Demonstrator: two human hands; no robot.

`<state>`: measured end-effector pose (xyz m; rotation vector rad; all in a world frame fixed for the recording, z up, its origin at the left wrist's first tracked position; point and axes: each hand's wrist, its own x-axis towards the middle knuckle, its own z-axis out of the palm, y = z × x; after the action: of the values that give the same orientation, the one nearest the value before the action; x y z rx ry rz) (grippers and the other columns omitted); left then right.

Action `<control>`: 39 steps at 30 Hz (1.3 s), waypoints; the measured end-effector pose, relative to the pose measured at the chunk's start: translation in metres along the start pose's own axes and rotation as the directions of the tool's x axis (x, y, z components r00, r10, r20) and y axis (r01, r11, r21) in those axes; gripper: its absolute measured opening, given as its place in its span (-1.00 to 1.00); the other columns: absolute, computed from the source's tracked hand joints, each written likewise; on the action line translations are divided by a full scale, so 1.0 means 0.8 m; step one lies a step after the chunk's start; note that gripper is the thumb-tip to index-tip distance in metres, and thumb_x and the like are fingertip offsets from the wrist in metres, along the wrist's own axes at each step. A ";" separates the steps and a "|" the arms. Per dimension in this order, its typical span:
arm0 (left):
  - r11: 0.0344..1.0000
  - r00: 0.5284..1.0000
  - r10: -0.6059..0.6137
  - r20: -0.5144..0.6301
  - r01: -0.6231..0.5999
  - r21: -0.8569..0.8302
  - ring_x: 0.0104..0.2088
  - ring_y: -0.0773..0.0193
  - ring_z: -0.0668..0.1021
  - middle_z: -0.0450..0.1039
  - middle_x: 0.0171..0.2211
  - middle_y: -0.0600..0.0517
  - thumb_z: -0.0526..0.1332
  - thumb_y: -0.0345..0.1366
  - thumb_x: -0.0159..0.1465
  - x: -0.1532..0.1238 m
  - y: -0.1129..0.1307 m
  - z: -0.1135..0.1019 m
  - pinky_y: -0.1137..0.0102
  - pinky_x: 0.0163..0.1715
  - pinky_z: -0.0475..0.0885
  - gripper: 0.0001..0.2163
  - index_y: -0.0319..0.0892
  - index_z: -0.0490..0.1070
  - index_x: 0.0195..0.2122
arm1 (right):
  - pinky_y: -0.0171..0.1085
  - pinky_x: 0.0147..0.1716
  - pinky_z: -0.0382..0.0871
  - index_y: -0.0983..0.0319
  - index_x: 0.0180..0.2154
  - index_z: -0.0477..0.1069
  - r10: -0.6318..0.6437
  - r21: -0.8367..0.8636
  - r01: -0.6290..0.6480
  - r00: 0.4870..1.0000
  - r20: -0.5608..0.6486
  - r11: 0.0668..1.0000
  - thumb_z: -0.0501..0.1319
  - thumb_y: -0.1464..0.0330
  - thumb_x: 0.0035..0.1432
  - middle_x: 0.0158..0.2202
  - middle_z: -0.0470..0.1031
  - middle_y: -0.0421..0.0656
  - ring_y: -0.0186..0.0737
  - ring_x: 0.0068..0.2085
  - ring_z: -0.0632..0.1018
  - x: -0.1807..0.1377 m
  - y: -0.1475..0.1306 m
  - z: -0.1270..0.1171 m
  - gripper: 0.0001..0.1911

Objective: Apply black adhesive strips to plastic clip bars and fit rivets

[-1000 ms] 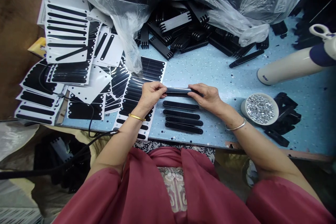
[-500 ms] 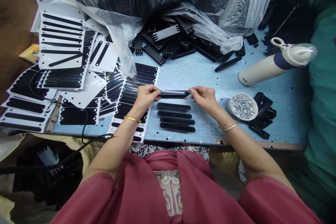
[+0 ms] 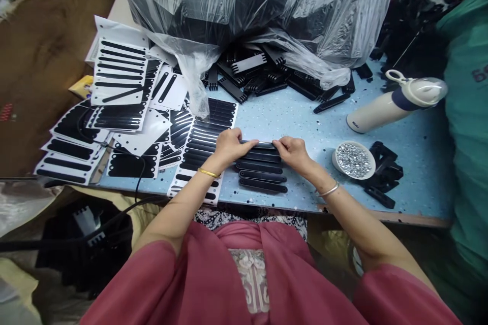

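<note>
A slim black strip (image 3: 266,143) with a glossy highlight spans the gap between my two hands, just above the table. My left hand (image 3: 230,147) grips its left end, the thumb stretched along the top of it. On the right end, my right hand (image 3: 293,152) pinches with thumb and forefinger. Below it lie several long black pieces with rounded ends (image 3: 261,167), roughly parallel in a column. The fingers cover both ends of the held strip. Beside my left forearm lies a white sheet of black strip stickers (image 3: 198,150).
More sticker sheets (image 3: 120,68) and a black cable (image 3: 143,172) lie on the left. Black slotted parts (image 3: 251,78) spill from a clear plastic bag (image 3: 267,5). To the right are a bottle (image 3: 381,110), a bowl of small metal pieces (image 3: 354,161), black parts (image 3: 385,170) and a person in green (image 3: 465,86).
My hands have come closer together, and my left thumb now lies along the strip. The strip has come down close to the row of black pieces. The camera view has shifted.
</note>
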<state>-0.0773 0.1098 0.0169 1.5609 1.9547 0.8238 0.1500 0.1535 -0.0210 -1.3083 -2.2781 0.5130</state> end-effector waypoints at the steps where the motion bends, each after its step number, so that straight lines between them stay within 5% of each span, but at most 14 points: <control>1: 0.996 1.000 0.019 0.008 -0.020 0.088 -0.38 0.11 0.55 0.45 -0.53 -0.01 0.44 0.03 -0.02 0.000 0.004 0.002 0.35 -0.37 0.38 -0.62 -0.16 0.39 -0.55 | -0.22 -0.45 0.21 0.16 -0.64 0.31 -0.011 0.004 0.011 1.000 -0.001 1.000 0.03 0.13 0.28 -0.60 0.45 -0.09 -0.22 -0.52 0.43 -0.004 -0.002 0.001 -0.52; 5: 0.987 0.988 0.093 0.124 -0.108 0.122 -0.41 0.16 0.52 0.47 -0.53 0.00 0.40 -0.01 0.06 0.007 0.004 0.002 0.37 -0.37 0.31 -0.69 -0.17 0.48 -0.51 | -0.23 -0.47 0.21 0.18 -0.63 0.36 -0.003 0.012 0.003 0.999 0.034 1.000 0.06 0.15 0.27 -0.61 0.46 -0.10 -0.24 -0.53 0.42 -0.015 -0.004 -0.003 -0.53; 10: 0.959 0.909 0.258 0.326 -0.281 0.026 -0.50 0.26 0.49 0.44 -0.65 0.07 0.26 -0.17 0.20 0.008 -0.007 -0.016 0.41 -0.39 0.32 -0.76 -0.15 0.54 -0.55 | -0.23 -0.46 0.29 0.20 -0.58 0.47 -0.004 0.039 0.001 0.997 0.080 0.999 0.14 0.19 0.20 -0.57 0.50 -0.11 -0.21 -0.50 0.47 -0.023 0.004 -0.024 -0.63; 12: 0.944 0.919 0.293 0.264 -0.323 0.076 -0.44 0.21 0.54 0.51 -0.57 0.02 0.19 -0.21 0.25 -0.001 -0.008 -0.019 0.37 -0.31 0.38 -0.75 -0.17 0.58 -0.47 | -0.20 -0.38 0.37 0.21 -0.47 0.54 0.014 0.067 -0.013 1.000 -0.018 0.998 0.13 0.20 0.22 -0.49 0.55 -0.08 -0.16 -0.43 0.53 -0.030 0.001 -0.031 -0.66; 16: 0.934 0.935 0.354 -0.005 -0.353 0.058 -0.08 0.07 0.60 0.61 -0.11 -0.16 0.08 -0.25 0.33 -0.028 -0.010 -0.006 0.23 0.00 0.44 -0.69 -0.23 0.55 -0.06 | -0.15 -0.32 0.48 0.23 -0.22 0.57 0.106 0.172 -0.063 0.960 -0.259 0.983 0.11 0.15 0.27 -0.31 0.62 -0.02 -0.11 -0.32 0.59 -0.049 -0.019 -0.024 -0.65; 20: 0.909 0.908 0.416 0.049 -0.413 -0.057 0.23 -0.02 0.43 0.48 0.13 -0.18 0.13 -0.24 0.30 -0.047 -0.020 0.015 0.07 0.25 0.28 -0.63 -0.22 0.45 0.10 | -0.13 -0.30 0.52 0.23 -0.16 0.56 0.131 0.205 -0.068 0.940 -0.315 0.976 0.16 0.16 0.24 -0.22 0.62 0.03 -0.09 -0.29 0.61 -0.055 -0.030 -0.002 -0.67; 24: 0.916 0.932 0.357 0.068 -0.335 -0.220 0.27 -0.03 0.39 0.44 0.16 -0.21 0.10 -0.22 0.34 -0.050 -0.027 0.016 0.04 0.28 0.25 -0.62 -0.25 0.44 0.11 | -0.09 -0.25 0.52 0.26 -0.18 0.57 0.206 0.176 -0.147 0.896 -0.393 0.973 0.08 0.23 0.25 -0.25 0.63 0.05 -0.04 -0.24 0.61 -0.034 -0.008 -0.002 -0.65; 30: 0.805 0.990 0.142 0.028 -0.098 -0.585 0.19 0.11 0.48 0.44 0.16 -0.24 0.06 -0.13 0.38 -0.050 -0.016 0.015 0.20 0.27 0.28 -0.56 -0.31 0.39 0.16 | -0.10 -0.21 0.51 0.24 -0.22 0.58 0.079 0.162 -0.041 0.968 -0.239 0.986 0.11 0.26 0.22 -0.25 0.64 0.00 -0.06 -0.25 0.62 -0.019 -0.011 -0.008 -0.70; 36: 0.773 0.982 0.165 0.092 -0.071 -0.630 0.13 0.11 0.53 0.52 0.08 -0.21 0.04 -0.11 0.40 -0.057 -0.014 0.017 0.19 0.22 0.35 -0.57 -0.27 0.41 0.13 | -0.11 -0.25 0.51 0.20 -0.26 0.55 0.051 0.096 -0.021 0.947 -0.318 0.995 0.14 0.24 0.26 -0.32 0.61 -0.03 -0.09 -0.30 0.60 -0.067 -0.041 -0.003 -0.75; 39: 0.864 0.959 0.267 0.094 -0.195 -0.464 0.17 0.02 0.50 0.51 0.08 -0.23 -0.01 -0.16 0.41 -0.064 -0.013 0.014 0.11 0.22 0.34 -0.59 -0.27 0.41 0.13 | -0.05 -0.14 0.51 0.22 -0.11 0.52 0.051 0.097 -0.015 0.922 -0.383 0.995 0.08 0.24 0.32 -0.19 0.61 0.04 -0.03 -0.16 0.61 -0.079 -0.052 0.001 -0.69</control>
<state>-0.0650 0.0600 0.0023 1.5316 1.3516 1.1247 0.1485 0.0782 -0.0125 -1.2748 -1.8895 0.3315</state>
